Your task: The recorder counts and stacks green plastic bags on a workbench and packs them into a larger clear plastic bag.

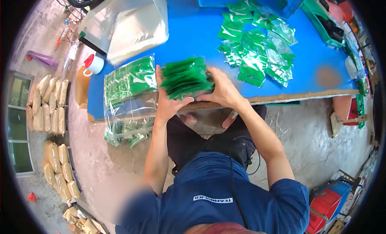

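While both hands are clamped on it, the stack (187, 78) of green packets sits at the near edge of the blue bench (193, 37), a bit blurry so it's hard to count them. Left hand (169, 101) is pressed against the stack's left side, palm flat on the packets, fingers pointing up the side. Right hand (222, 90) covers the right end, fingers curled over the top and back, so the stack is squeezed between the two palms. Neither grip is spread loose; both are closed in on the stack.

Just left of the left hand there's a clear bag (129, 87) already stuffed with more green packets, lying on the bench with its lower part drooping over the edge. Further back on the right is a loose pile (257, 49) of the same green packets, scattered and overlapping, well apart from the hands. Back left there's a big clear plastic sheet (136, 24), folded up, and a white mug (95, 65) with a red bit on it near the bench corner.

Off the bench, on the left, rows of tan sacks (48, 101) are lined up on the floor. On the far right, a green tray (325, 24) sits at the bench edge, and a red crate (325, 208) is down by the floor.
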`<state>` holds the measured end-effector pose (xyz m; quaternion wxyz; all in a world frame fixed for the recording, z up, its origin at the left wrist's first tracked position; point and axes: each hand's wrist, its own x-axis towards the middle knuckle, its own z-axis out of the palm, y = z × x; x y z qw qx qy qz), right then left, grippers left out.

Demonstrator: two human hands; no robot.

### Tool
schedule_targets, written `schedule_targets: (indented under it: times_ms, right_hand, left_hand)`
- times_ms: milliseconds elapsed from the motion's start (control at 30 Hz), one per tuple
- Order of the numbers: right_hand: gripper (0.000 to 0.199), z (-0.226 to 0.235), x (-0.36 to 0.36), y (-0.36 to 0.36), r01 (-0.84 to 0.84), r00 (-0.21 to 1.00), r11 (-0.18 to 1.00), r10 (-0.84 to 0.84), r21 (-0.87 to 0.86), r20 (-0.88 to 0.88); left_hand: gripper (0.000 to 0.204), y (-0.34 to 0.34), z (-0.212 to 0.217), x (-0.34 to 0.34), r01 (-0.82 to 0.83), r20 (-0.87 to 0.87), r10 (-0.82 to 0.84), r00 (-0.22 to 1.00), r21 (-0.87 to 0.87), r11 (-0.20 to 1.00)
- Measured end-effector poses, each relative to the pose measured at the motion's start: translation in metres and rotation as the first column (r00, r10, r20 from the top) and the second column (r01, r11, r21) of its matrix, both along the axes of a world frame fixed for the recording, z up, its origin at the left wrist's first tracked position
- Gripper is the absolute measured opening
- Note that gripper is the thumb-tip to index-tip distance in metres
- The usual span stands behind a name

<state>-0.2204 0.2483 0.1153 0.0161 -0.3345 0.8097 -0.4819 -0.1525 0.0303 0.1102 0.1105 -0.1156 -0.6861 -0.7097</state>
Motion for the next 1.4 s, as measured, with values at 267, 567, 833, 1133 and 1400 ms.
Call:
schedule_targets:
  times_ms: [267, 567, 833, 1133, 1400]
  right_hand:
    - [0.104, 0.003, -0.007, -0.003, -0.098, 0.993, 0.995, 0.100, -0.032, 0.064]
    - [0.105, 0.004, -0.015, -0.003, -0.084, 0.995, 0.993, 0.088, -0.089, 0.040]
    - [0.104, 0.014, -0.015, 0.001, -0.078, 0.991, 0.996, 0.083, -0.050, 0.106]
    - [0.095, -0.018, -0.026, 0.000, 0.027, 0.991, 0.989, -0.008, 0.145, -0.131]
    - [0.091, -0.011, -0.015, 0.007, -0.032, 0.997, 0.998, 0.028, 0.054, 0.077]
  left_hand:
    - [0.137, 0.002, -0.003, -0.008, -0.019, 0.020, 0.018, 1.000, 0.047, 0.999]
    - [0.123, 0.018, 0.015, -0.014, 0.024, -0.015, -0.022, 1.000, 0.153, 0.988]
    - [0.124, 0.018, 0.012, -0.027, 0.039, -0.053, -0.031, 0.998, 0.169, 0.985]
    - [0.122, 0.017, -0.008, -0.023, 0.014, 0.101, -0.014, 0.995, -0.001, 1.000]
    - [0.089, 0.016, -0.017, -0.019, -0.017, 0.043, 0.025, 0.999, -0.166, 0.986]
